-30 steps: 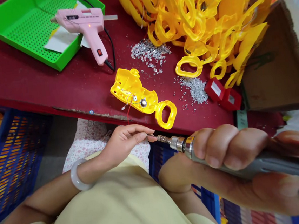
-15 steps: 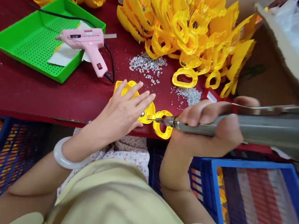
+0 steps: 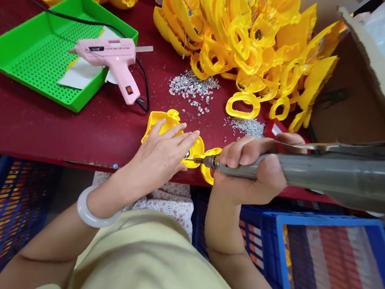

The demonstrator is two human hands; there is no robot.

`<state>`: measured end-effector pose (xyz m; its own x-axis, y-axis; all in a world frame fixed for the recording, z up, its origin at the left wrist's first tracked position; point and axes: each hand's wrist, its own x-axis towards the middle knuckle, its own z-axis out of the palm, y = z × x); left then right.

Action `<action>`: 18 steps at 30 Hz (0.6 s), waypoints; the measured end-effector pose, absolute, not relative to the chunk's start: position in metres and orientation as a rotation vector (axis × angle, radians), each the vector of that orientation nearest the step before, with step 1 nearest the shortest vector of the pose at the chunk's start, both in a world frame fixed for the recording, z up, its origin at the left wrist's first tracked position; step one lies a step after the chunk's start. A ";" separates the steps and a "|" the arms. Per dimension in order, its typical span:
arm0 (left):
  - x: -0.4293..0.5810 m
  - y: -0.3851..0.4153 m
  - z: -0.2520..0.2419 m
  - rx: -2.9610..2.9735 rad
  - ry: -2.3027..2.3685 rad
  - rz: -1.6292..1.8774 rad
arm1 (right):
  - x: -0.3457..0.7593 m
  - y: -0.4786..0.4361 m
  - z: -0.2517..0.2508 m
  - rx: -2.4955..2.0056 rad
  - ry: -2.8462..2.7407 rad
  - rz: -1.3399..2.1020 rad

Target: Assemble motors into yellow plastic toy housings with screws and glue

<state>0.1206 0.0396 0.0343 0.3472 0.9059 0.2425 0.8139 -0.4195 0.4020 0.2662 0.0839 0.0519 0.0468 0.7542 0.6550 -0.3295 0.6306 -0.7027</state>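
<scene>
My left hand [image 3: 159, 156] lies with fingers stretched over a yellow plastic shell part [image 3: 197, 147] at the table's front edge, covering much of it. A white bangle [image 3: 91, 208] circles that wrist. In my right hand [image 3: 258, 170] is a grey electric screwdriver [image 3: 338, 169], gripped near its front end and pointing left. Its thin bit reaches over the part's rounded section, close to my left fingers and thumb. Whether a screw sits under the bit is hidden. The part's ring-shaped end [image 3: 208, 172] shows partly behind the screwdriver's nose.
A pink glue gun [image 3: 116, 61] rests on a green perforated tray [image 3: 44, 54]. Small silver pieces [image 3: 194, 87] and a pile of screws [image 3: 248, 127] lie beyond my hands. Yellow shells [image 3: 236, 31] are heaped behind, beside a cardboard box [image 3: 372, 68]. Blue crates [image 3: 328, 215] stand below the table.
My right hand and the screwdriver have shifted left, bringing the bit closer to my left hand. The view has moved slightly. My left hand stays flat over the yellow shell part.
</scene>
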 end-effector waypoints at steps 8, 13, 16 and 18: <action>0.120 0.037 0.032 2.372 1.555 0.628 | 0.267 0.084 0.049 -0.426 -1.352 0.843; 0.121 0.037 0.032 2.355 1.565 0.630 | 0.265 0.083 0.048 -0.374 -1.320 0.878; 0.122 0.037 0.031 2.349 1.560 0.641 | 0.264 0.082 0.049 -0.376 -1.356 0.899; 0.123 0.036 0.030 2.355 1.553 0.657 | 0.263 0.083 0.051 -0.385 -1.400 0.912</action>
